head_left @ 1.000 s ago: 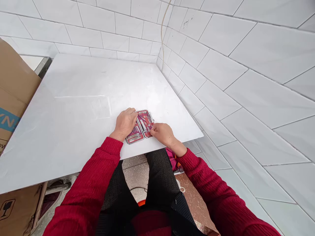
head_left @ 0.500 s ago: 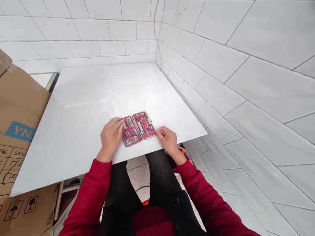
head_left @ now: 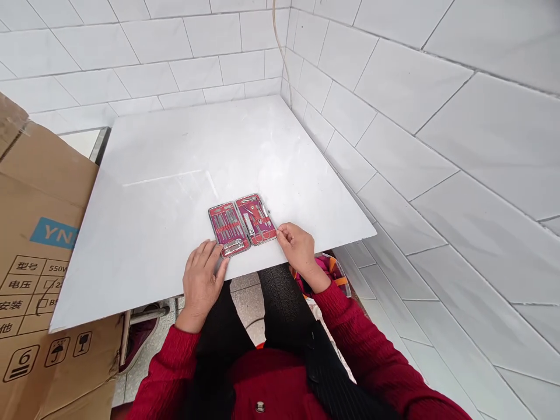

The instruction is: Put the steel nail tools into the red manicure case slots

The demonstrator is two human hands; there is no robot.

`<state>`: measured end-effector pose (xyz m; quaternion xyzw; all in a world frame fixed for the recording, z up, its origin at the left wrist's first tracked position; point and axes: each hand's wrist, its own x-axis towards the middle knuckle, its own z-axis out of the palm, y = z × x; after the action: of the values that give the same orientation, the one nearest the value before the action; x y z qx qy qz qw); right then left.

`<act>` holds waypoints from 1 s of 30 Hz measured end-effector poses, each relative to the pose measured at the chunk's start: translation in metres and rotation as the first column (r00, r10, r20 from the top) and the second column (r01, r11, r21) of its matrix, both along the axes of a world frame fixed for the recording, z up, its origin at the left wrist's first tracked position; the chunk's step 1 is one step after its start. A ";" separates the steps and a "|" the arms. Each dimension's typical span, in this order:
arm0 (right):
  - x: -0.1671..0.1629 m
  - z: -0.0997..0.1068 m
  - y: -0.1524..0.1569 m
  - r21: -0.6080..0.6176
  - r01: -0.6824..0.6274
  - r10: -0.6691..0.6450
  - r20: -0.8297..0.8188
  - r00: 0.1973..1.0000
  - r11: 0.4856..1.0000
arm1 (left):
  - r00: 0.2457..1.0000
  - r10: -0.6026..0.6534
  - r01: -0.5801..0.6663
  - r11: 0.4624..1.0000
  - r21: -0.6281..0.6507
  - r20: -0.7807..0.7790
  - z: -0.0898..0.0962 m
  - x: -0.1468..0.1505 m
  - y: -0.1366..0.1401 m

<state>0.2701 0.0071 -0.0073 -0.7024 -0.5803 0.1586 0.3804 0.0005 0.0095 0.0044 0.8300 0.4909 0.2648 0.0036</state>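
An open manicure case (head_left: 243, 223) with a red and purple lining lies flat near the table's front edge. Its left half holds a row of slim metal tools (head_left: 227, 221) under a strap, with nail clippers (head_left: 233, 247) below them. In the right half are another pair of clippers (head_left: 249, 224), small scissors (head_left: 263, 235) and other tools. My left hand (head_left: 203, 279) is open, its fingertips by the case's lower left corner and its thumb apart. My right hand (head_left: 297, 248) is closed, thumb and fingers pinching the case's right edge near the front corner.
The white table (head_left: 166, 146) stands in a tiled corner, a wall (head_left: 420, 146) close on the right. A large cardboard box (head_left: 39, 175) stands against its left side. A cable (head_left: 280, 41) hangs in the corner. A colourful bag (head_left: 335, 274) sits below the right edge.
My left hand has let go of the case's left side and moved down towards me, its fingers now spread. My right hand stays at the right edge. The view has shifted slightly.
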 end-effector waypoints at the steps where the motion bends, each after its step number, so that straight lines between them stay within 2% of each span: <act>1: 0.000 -0.001 0.000 0.005 -0.002 0.002 0.007 1.000 1.000 | 1.000 0.000 0.000 1.000 0.000 -0.005 0.001 0.000 0.000; 10: -0.002 -0.001 0.000 0.034 -0.009 0.007 0.069 0.998 0.999 | 0.999 0.001 0.001 0.999 0.042 -0.035 -0.002 0.001 -0.001; 30: 0.001 0.001 -0.003 0.023 -0.068 0.066 0.068 0.995 0.997 | 0.997 0.040 -0.037 0.998 0.044 -0.065 0.002 0.007 -0.002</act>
<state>0.2713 0.0043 -0.0063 -0.6825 -0.6180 0.1403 0.3640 0.0072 0.0080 0.0063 0.8286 0.5008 0.2478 -0.0351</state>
